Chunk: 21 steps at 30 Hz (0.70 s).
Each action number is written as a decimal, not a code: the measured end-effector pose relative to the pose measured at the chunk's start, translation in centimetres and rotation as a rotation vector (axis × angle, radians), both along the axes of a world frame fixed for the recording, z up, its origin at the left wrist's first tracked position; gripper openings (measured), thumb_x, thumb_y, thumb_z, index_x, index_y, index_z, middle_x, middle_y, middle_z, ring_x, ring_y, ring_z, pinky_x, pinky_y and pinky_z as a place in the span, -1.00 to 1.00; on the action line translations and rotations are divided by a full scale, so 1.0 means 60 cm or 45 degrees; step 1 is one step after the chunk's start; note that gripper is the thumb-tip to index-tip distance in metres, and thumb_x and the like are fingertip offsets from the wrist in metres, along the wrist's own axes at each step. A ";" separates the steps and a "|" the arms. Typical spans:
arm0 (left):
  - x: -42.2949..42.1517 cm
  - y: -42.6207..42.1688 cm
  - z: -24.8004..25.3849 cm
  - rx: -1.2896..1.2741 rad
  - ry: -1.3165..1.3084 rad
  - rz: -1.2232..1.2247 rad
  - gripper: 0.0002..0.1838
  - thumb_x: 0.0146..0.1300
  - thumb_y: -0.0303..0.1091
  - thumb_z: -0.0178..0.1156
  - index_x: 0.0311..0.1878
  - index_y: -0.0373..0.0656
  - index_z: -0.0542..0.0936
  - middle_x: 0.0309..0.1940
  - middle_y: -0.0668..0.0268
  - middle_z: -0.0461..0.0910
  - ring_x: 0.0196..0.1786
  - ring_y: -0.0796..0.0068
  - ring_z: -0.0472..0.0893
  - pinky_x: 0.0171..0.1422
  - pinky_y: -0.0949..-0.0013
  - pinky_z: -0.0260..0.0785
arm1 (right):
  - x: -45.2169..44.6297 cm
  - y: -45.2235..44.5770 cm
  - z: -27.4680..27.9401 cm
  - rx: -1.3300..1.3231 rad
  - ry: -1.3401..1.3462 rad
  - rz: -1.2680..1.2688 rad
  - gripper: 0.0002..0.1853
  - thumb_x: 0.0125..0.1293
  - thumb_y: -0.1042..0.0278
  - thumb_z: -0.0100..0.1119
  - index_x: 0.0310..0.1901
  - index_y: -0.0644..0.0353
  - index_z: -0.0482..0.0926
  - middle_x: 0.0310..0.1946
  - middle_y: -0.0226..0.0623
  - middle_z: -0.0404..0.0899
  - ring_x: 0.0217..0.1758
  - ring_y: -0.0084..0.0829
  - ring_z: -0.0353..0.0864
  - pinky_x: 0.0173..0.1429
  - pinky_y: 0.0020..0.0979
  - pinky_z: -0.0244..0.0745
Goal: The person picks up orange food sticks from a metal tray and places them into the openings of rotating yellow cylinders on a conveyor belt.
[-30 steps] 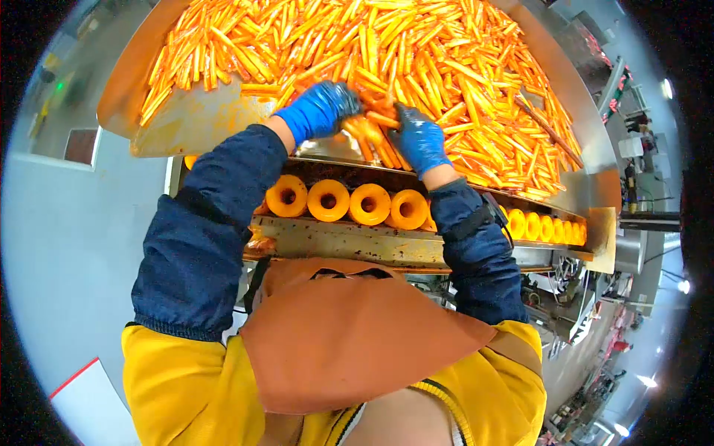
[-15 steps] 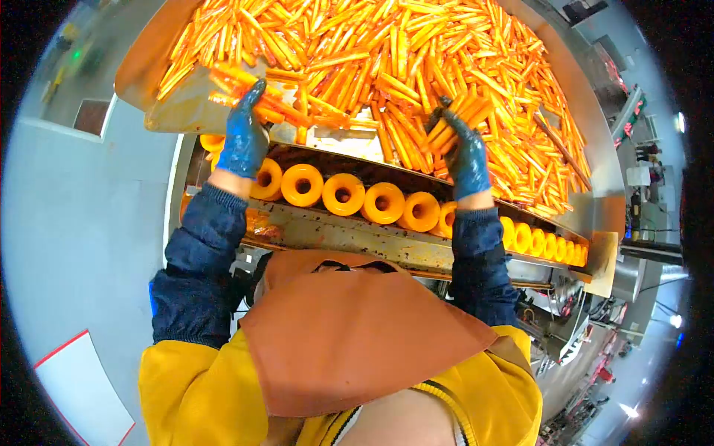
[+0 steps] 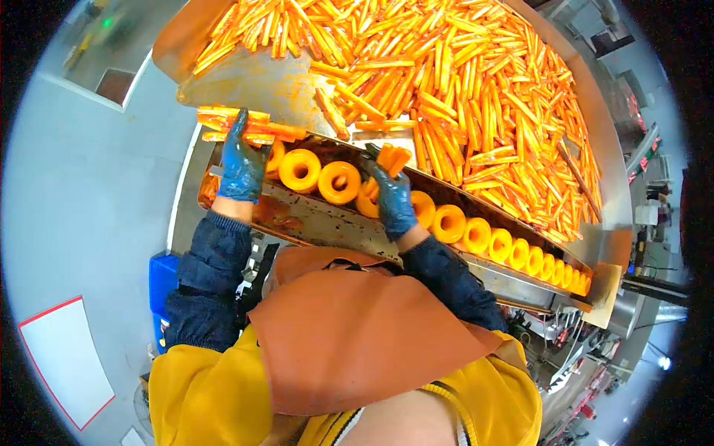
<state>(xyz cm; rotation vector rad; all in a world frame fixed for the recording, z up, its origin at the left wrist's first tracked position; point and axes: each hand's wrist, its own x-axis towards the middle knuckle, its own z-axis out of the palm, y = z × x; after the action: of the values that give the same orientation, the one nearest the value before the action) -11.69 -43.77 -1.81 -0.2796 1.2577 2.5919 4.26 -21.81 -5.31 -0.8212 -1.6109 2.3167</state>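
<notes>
Wearing a blue glove, my left hand [image 3: 244, 167] is closed around a bundle of glossy orange sticks [image 3: 232, 119], held roughly level over the left end of the ring row. My right hand [image 3: 393, 195], also gloved, grips a smaller bunch of orange sticks [image 3: 393, 157] whose ends point up and toward me. It is above the row of yellow-orange rings [image 3: 300, 171], which have dark central holes, and covers part of one. Beyond both hands lies a big heap of the same sticks [image 3: 476, 97] in a metal tray [image 3: 245, 85].
A stained metal ledge [image 3: 320, 223] runs along the near side of the rings. A long thin rod [image 3: 579, 178] lies on the heap at the right. Blue bins [image 3: 163, 286] stand on the floor at left, near a red-edged white panel [image 3: 68, 360].
My right hand has moved left and toward me with its sticks, from the heap to over the rings. My left hand has drawn its bundle back from the tray's edge. The view has shifted.
</notes>
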 end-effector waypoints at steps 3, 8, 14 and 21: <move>0.031 -0.033 -0.003 -0.004 0.041 -0.084 -0.53 0.29 -0.31 0.08 0.28 0.01 0.32 0.12 0.29 0.40 0.13 0.32 0.42 0.10 0.28 0.43 | 0.018 0.020 0.039 -0.254 0.106 -0.010 -0.89 0.21 0.41 0.21 -0.24 0.20 0.57 -0.44 -0.50 0.54 -0.45 -0.64 0.46 -0.37 -0.55 0.35; 0.056 -0.029 -0.014 0.014 -0.023 -0.106 -0.56 0.28 -0.21 0.10 0.22 0.04 0.38 0.09 0.23 0.42 0.15 0.33 0.41 0.09 0.23 0.42 | -0.014 -0.028 0.064 -0.347 0.339 0.078 -0.75 0.17 0.47 0.23 -0.09 0.25 0.55 -0.30 -0.43 0.59 -0.29 -0.57 0.55 -0.19 -0.51 0.45; 0.068 -0.037 -0.007 0.112 -0.191 -0.045 -0.53 0.26 -0.20 0.13 0.23 -0.02 0.37 0.09 0.24 0.43 0.11 0.33 0.45 0.07 0.30 0.42 | -0.010 -0.034 -0.015 -0.047 0.021 0.175 -0.81 0.18 0.36 0.26 -0.20 0.23 0.59 -0.35 -0.40 0.60 -0.34 -0.55 0.55 -0.24 -0.46 0.45; 0.105 -0.085 -0.024 0.070 -0.196 0.032 -0.59 0.25 -0.24 0.15 0.15 -0.09 0.40 0.04 0.22 0.46 0.08 0.31 0.48 0.16 0.23 0.41 | 0.001 0.008 -0.039 0.372 0.015 0.412 -0.72 0.21 0.24 0.24 -0.18 0.29 0.59 -0.32 -0.28 0.64 -0.29 -0.45 0.61 -0.16 -0.41 0.48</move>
<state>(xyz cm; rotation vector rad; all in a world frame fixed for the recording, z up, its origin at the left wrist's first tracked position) -5.38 -48.85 -3.27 -0.4769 1.1355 2.5649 4.30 -21.34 -7.63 -0.5118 -2.1461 2.1904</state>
